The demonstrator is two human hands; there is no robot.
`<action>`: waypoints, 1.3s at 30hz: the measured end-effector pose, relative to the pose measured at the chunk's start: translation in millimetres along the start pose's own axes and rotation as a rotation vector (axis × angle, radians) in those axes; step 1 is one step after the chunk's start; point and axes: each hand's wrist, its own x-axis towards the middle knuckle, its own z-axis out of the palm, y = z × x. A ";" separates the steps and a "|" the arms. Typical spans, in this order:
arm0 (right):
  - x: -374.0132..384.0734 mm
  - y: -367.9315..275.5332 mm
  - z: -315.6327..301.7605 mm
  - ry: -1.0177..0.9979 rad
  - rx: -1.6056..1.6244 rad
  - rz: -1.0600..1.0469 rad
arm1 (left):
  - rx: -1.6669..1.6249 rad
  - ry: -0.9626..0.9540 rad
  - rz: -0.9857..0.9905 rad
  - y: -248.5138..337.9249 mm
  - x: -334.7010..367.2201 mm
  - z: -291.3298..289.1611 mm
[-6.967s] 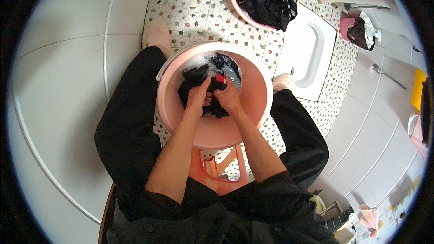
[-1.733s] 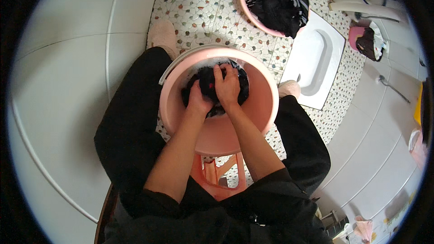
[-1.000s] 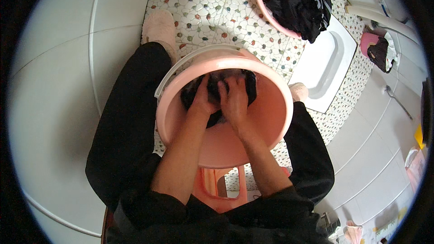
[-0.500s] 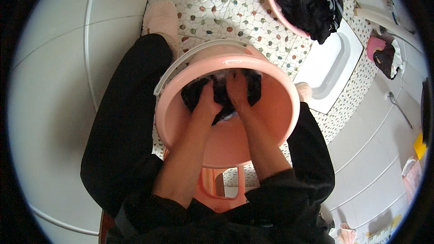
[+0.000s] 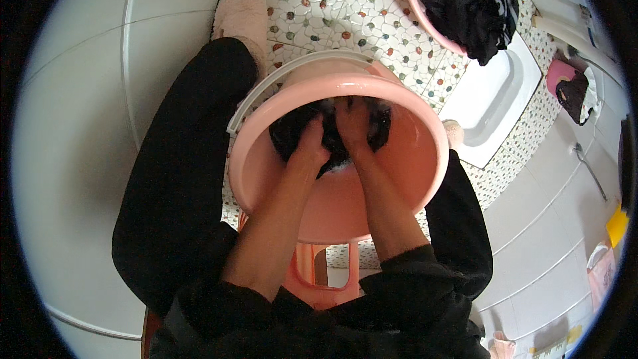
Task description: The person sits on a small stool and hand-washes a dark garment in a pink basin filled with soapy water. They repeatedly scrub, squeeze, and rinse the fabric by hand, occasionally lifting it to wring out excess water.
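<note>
A pink bucket [image 5: 415, 166] stands tilted between my knees, its mouth toward me and its pale handle [image 5: 256, 90] resting along the far left side. Inside lies a wet black cloth [image 5: 287, 134] with a little white foam [image 5: 340, 169] beside it. My left hand [image 5: 312, 143] is closed on the cloth's left part, thumb showing. To its right, my right hand [image 5: 352, 123] grips the same cloth deeper in, near the far wall. Most of the fingertips on both hands are buried in the fabric. Both forearms reach in over the near rim.
Below the bucket is a pink plastic stool [image 5: 322, 292]. A pink basin [image 5: 415, 6] heaped with black clothes [image 5: 472, 10] sits at the far right by a white squat toilet [image 5: 498, 106]. A white wall [image 5: 80, 159] runs close on my left; pebble-patterned tiles [image 5: 312, 13] cover the floor.
Both hands have shifted slightly within the bucket, still on the black cloth. The surroundings sit a little farther right and higher in the view.
</note>
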 end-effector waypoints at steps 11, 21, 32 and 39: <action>-6.5 -13.3 12.4 -0.184 -0.244 0.232 | 0.012 -0.003 -0.017 -4.9 0.4 -22.0; -74.2 -39.8 -15.0 -0.186 -0.088 -0.164 | -0.023 -0.109 0.191 6.7 -25.5 -22.5; 5.6 25.1 6.6 0.057 -0.115 -0.188 | 0.313 0.092 0.085 -2.5 9.2 -11.6; -76.2 -62.9 7.5 -0.097 -0.157 0.005 | -0.072 -0.071 -0.002 0.4 5.2 -39.6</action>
